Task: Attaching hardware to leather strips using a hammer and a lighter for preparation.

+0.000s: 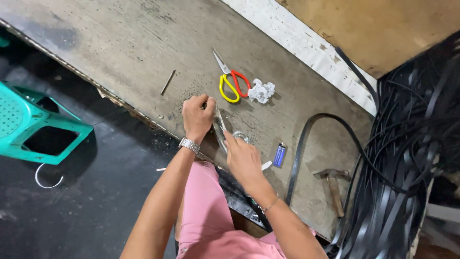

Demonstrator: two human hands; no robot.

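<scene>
Left grip (pixel 196 115) clenched over the upper end of a thin metal strip (pixel 219 128); right grip (pixel 242 156) pinched on the lower end, beside what looks like a small clear ring (pixel 241 136) at 5 o'clock from the left fist. Strip lying on the desk (pixel 120 43) near its front edge, running from 11 to 5 o'clock between the two hands.

For doing this well, as a judgement: keep both ends pressed flat to the desk, wrists low, pull even so the strip stays straight, fingertips off its edge.

Counted:
- One pair of scissors (pixel 230 79) with a yellow and a red handle, at 1 o'clock from the left hand.
- One crumpled white scrap (pixel 261 90), just beside the scissors at 3 o'clock.
- One blue lighter (pixel 279 154), at 3 o'clock from the right hand.
- One hammer (pixel 333 184), farther out at 4 o'clock.
- One nail-like rod (pixel 167 82), at 11 o'clock.
- One green plastic stool (pixel 33 127) on the floor, at 9 o'clock.
- Black straps (pixel 412 144) heaped at 3 o'clock, too many to count.
</scene>
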